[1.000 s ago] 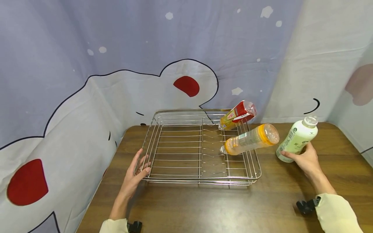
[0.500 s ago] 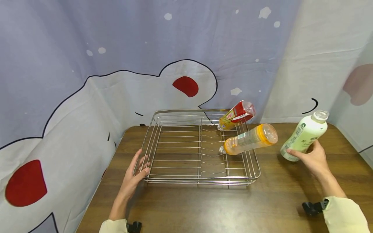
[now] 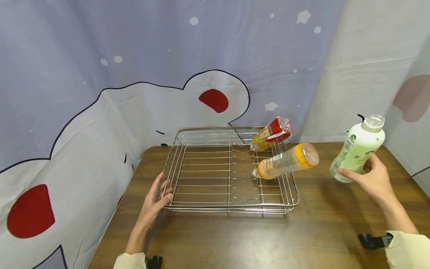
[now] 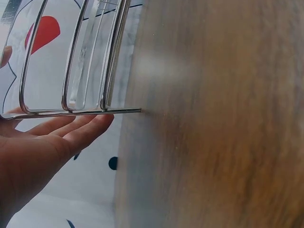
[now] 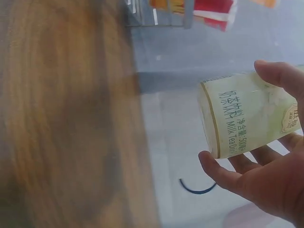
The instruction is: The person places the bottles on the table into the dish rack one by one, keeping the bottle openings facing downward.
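My right hand [image 3: 372,180] grips a pale green milk tea bottle [image 3: 360,149] by its lower part, thumb on the near side. The bottle is raised off the table, its neck leaning up and to the right. In the right wrist view, the bottle's base [image 5: 209,121] and label face the camera. My left hand [image 3: 152,200] holds the near left corner of a wire dish rack [image 3: 205,193]. The left wrist view shows its fingers [image 4: 90,130] along the outside of the rack's end wires, with the thumb tip [image 4: 5,55] on the other side.
Two bottles lean neck-down in the rack's right part: an orange-banded clear bottle [image 3: 285,162] and a red-and-yellow labelled bottle [image 3: 272,133]. Both bases stick out past the rim. The wooden table [image 3: 221,239] ends against a printed cloth backdrop [image 3: 141,108].
My right hand has lifted the milk tea bottle from the table, moving it up and to the right. The left hand and the rack keep their places.
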The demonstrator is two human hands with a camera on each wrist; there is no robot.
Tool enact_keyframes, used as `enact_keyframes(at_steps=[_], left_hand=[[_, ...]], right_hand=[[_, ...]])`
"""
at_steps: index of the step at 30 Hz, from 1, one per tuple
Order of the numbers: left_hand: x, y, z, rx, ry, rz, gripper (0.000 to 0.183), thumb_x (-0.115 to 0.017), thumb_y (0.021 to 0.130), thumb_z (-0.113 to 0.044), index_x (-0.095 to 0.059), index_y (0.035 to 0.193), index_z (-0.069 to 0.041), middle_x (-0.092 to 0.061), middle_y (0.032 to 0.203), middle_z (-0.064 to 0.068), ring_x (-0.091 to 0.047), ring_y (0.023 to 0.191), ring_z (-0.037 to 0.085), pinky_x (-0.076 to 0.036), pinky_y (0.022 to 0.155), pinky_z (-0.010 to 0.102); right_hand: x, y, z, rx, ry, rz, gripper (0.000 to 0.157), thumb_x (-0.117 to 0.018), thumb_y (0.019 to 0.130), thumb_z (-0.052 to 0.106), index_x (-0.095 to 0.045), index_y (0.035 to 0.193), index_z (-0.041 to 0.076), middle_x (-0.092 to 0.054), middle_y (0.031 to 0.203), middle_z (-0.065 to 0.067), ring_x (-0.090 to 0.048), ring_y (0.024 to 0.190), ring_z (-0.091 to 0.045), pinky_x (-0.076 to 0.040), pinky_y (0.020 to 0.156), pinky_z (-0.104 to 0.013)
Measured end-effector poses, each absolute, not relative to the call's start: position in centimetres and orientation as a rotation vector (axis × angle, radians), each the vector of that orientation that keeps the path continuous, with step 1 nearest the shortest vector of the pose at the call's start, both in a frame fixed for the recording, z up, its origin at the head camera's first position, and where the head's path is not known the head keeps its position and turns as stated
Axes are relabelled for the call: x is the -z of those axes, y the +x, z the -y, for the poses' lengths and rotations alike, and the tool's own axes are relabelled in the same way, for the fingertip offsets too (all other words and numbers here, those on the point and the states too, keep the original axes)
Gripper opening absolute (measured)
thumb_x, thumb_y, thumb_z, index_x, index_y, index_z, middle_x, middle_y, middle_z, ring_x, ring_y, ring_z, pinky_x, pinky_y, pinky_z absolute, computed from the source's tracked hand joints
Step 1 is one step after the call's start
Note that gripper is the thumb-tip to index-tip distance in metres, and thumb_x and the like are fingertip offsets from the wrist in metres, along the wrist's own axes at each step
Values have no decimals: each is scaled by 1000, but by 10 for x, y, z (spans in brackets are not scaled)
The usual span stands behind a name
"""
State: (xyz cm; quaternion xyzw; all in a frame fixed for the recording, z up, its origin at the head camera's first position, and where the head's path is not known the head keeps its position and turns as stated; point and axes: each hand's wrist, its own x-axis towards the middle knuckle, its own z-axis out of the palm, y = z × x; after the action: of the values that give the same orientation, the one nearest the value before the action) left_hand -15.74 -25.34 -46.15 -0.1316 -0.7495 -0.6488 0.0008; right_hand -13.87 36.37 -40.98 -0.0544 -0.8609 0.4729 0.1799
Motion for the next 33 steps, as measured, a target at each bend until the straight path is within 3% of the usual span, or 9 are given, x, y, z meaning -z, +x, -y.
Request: enact_keyframes(at_steps=[6, 14, 17, 22, 25, 27, 29, 32, 33], left_hand=[[461, -158, 254, 2052, -413, 2354, 78, -56, 98, -3, -10, 160, -13, -20, 157, 29, -31, 134, 54, -42, 98, 17], [460, -159, 255, 2025, -361, 2373, 79, -60, 97, -6, -13, 160, -15, -15, 160, 24, -29, 139, 48, -39, 101, 18], [458, -159, 255, 2014, -326, 2376, 80, -62, 96, -6, -16, 160, -17, -19, 160, 20, -32, 138, 46, -37, 107, 24], [454, -159, 255, 1959, -313, 2375, 78, -63, 96, -5, -19, 159, -16, -21, 159, 19, -31, 139, 45, -27, 113, 49], [450, -158, 255, 1922, -320, 2368, 77, -63, 95, -3, -20, 158, -14, -21, 160, 19, -31, 139, 43, -33, 111, 40], [447, -158, 256, 1893, -318, 2366, 77, -64, 94, -2, -22, 158, -13, -23, 159, 18, -29, 141, 40, -30, 113, 39], [445, -158, 256, 1860, -314, 2370, 78, -65, 93, -3, -23, 158, -13, -26, 158, 18, -27, 143, 38, -27, 115, 44], [441, -158, 257, 1819, -324, 2374, 78, -66, 93, -3, -24, 158, -14, -30, 156, 17, -23, 145, 37, -18, 113, 62], [440, -158, 257, 1805, -330, 2379, 78, -66, 93, -4, -24, 158, -14, -30, 156, 17, -24, 144, 37, -19, 113, 61]], right_hand=[[390, -130, -359, -1277, -125, 2428, 60, -82, 81, 14, -51, 129, 30, -50, 107, 27, -49, 94, 10, -37, 72, -6], [366, -120, -351, -1279, -75, 2430, 65, -84, 79, 9, -52, 134, 24, -52, 109, 23, -53, 88, 15, -44, 66, -7], [359, -117, -346, -1270, -50, 2425, 66, -84, 78, 8, -53, 134, 24, -54, 108, 24, -54, 87, 15, -43, 68, -6], [346, -112, -337, -1254, -18, 2421, 71, -85, 77, 6, -53, 138, 21, -55, 111, 24, -55, 88, 15, -42, 70, -5], [338, -109, -332, -1219, -9, 2423, 73, -86, 75, 6, -54, 139, 20, -55, 111, 24, -55, 88, 14, -41, 70, -5], [333, -107, -328, -1190, -1, 2419, 74, -88, 73, 6, -55, 138, 19, -55, 111, 24, -55, 86, 14, -41, 69, -5], [328, -106, -325, -1156, 4, 2416, 74, -89, 71, 7, -56, 137, 18, -55, 109, 25, -55, 84, 14, -40, 69, -5], [321, -105, -320, -1102, 8, 2409, 75, -91, 69, 9, -58, 136, 16, -56, 106, 27, -55, 81, 14, -38, 69, -5], [319, -105, -318, -1083, 6, 2411, 75, -91, 68, 10, -58, 136, 16, -56, 106, 28, -54, 81, 14, -38, 69, -6]])
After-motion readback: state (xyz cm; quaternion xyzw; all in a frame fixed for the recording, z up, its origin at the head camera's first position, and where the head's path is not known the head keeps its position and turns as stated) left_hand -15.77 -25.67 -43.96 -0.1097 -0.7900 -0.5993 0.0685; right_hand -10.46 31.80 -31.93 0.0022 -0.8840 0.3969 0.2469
